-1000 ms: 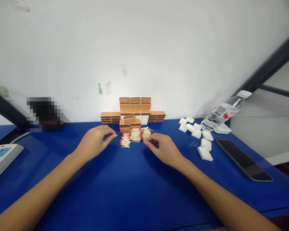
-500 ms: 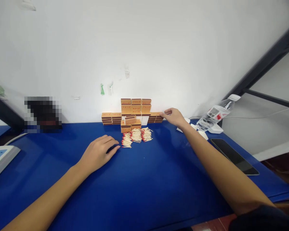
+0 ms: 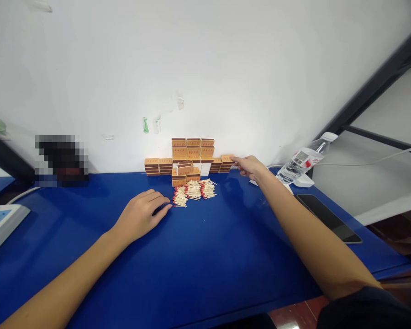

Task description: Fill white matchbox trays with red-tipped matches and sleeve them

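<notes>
Head view: looked forward and down on a blue table (image 3: 198,265) set against a pale wall (image 3: 260,91).
Right hand (image 3: 249,167): stretched to the far right, with the right end of an orange matchbox (image 3: 227,158) pinched between thumb and fingers.
Matchbox: sat at the top of the right stack (image 3: 219,167), seemingly a little tilted; too small to tell whether fully settled or slightly lifted.
Left hand (image 3: 142,214): lay low at the left, loosely curved, gripping nothing, thumb tip just beside the red heads of the left match pile (image 3: 181,197); impossible to tell whether touching.
Matches: lay in three side-by-side piles, near side of the tall central stack (image 3: 193,151).
Left stack (image 3: 158,168): stood low, beside the central one.
Far right: held a leaning clear bottle (image 3: 300,163) and a dark phone (image 3: 329,219), nearer.
Risk at the right stack: could have slid or toppled, judging by its narrow build, if pushed sideways or released crooked.
Risk at the matches: could have been scattered by a small slip of the left thumb.
Risk at the bottle: could have been bumped by the right forearm when drawn back wide.
</notes>
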A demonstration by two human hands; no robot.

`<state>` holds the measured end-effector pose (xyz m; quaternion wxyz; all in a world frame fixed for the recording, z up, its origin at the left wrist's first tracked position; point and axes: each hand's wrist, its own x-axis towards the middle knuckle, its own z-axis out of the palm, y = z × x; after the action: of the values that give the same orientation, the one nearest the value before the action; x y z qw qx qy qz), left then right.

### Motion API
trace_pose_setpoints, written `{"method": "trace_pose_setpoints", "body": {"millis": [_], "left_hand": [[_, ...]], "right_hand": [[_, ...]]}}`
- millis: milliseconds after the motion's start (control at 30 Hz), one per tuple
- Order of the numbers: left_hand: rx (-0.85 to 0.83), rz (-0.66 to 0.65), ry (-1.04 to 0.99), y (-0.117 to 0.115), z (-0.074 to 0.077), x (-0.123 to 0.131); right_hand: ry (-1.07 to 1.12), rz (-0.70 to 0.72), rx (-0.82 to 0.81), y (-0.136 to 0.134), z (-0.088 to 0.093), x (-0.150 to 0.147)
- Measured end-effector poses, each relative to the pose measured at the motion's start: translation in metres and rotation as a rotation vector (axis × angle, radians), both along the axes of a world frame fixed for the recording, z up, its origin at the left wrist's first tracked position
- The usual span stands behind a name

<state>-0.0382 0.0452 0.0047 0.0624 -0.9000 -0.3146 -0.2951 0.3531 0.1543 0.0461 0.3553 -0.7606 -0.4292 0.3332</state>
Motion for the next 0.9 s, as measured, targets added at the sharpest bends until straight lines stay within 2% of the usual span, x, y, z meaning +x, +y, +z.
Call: {"method": "trace_pose_setpoints", "body": {"millis": [100, 200, 367, 467, 667, 833, 900], "left_hand": [[0.004, -0.004, -0.002, -0.001, 0.001, 0.0], [0.005, 0.001, -0.005, -0.002, 0.001, 0.0], [0.004, -0.024, 0.015, -0.004, 0.0, 0.003], [-0.004, -0.034, 0.028, -0.004, -0.001, 0.005], [-0.005, -0.006, 0.025, -0.003, 0.0, 0.003], [-0.016, -0.016, 0.026, -0.003, -0.001, 0.003], [-0.02, -0.021, 0.025, -0.003, -0.001, 0.003]], "right_hand": [[-0.001, -0.015, 0.031, -0.007, 0.006, 0.008], [-0.064, -0.022, 0.069, -0.029, 0.006, 0.02], [-0.244, 0.062, 0.1, -0.063, -0.02, 0.024], [-0.394, 0.116, 0.116, -0.065, -0.032, 0.026], [-0.699, 0.034, 0.164, -0.064, -0.03, 0.05], [-0.786, 0.053, 0.119, -0.073, -0.035, 0.057], [-0.793, 0.058, 0.128, -0.075, -0.031, 0.055]]}}
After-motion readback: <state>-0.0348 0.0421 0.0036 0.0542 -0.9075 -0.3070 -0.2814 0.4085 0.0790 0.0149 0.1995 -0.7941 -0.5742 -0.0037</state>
